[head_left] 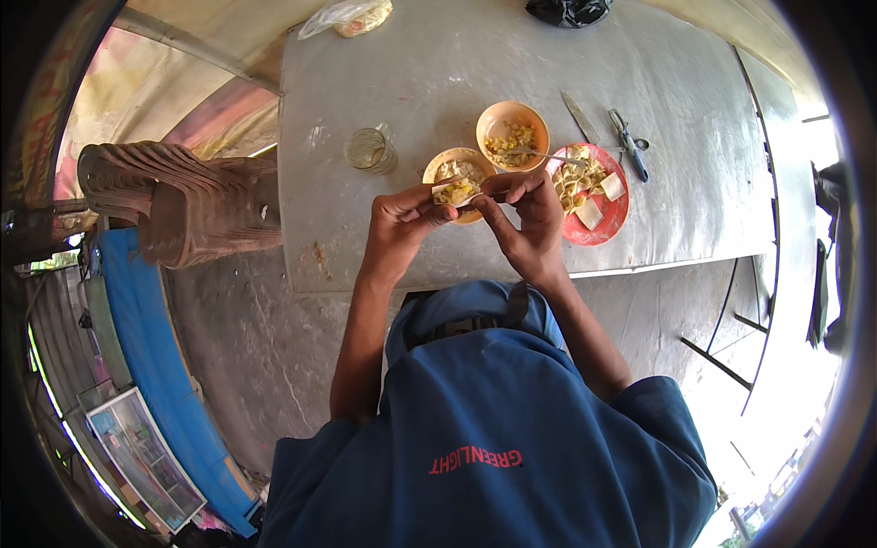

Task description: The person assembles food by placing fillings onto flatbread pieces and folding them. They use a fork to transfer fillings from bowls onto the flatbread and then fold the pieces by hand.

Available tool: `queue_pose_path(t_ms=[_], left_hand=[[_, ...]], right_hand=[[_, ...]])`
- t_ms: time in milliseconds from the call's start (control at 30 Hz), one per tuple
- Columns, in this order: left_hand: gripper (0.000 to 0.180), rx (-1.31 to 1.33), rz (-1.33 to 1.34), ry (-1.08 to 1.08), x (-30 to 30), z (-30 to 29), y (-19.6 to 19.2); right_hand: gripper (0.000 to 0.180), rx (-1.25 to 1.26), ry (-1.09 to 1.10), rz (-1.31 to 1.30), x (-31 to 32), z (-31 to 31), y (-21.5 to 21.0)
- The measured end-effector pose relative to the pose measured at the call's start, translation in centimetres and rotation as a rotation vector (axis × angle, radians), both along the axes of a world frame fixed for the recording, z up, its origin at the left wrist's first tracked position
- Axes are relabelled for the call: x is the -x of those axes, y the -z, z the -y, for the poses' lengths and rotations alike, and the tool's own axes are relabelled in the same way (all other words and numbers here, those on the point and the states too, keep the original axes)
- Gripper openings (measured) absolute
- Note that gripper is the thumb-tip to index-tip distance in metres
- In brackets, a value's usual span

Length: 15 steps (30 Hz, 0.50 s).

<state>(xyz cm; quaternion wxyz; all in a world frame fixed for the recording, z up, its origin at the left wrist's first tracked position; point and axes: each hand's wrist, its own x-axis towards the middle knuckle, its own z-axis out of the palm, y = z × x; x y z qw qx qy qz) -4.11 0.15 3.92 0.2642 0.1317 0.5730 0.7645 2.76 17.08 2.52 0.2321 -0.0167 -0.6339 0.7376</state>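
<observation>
Between my hands is a small pale dough wrapper with yellow filling (453, 192), held over the near orange bowl (429, 171). My left hand (402, 221) pinches its left side, and my right hand (528, 217) has its fingers closed on the right side. White, floury-looking contents show in the bowl beneath, partly hidden by my hands. Just beyond, a second orange bowl (485, 117) contains yellow chopped filling (512, 144) and a spoon (546, 156). To the right, a red plate (598, 234) carries several folded dough pieces (574, 183) and flat pale squares (589, 216).
A knife (579, 119) and a dark-handled peeler (632, 151) lie right of the bowls on the metal table (411, 82). A drinking glass (369, 151) stands at left. Plastic bags, one clear (352, 18) and one black (568, 11), rest at the far edge. Stacked brown chairs (174, 201) adjoin the table.
</observation>
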Motion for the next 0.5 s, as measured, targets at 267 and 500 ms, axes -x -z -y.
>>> queue_pose_path(t_ms=[267,500], left_hand=[[0.036,0.128,-0.084,-0.049,-0.4,-0.9,-1.6],[0.028,0.132,-0.178,-0.173,-1.4,-2.6,-0.4]], right_hand=[[0.032,-0.131,-0.110,-0.041,1.0,-2.1,-0.7],[0.032,-0.224,-0.148,-0.068,1.9,-3.6,0.2]])
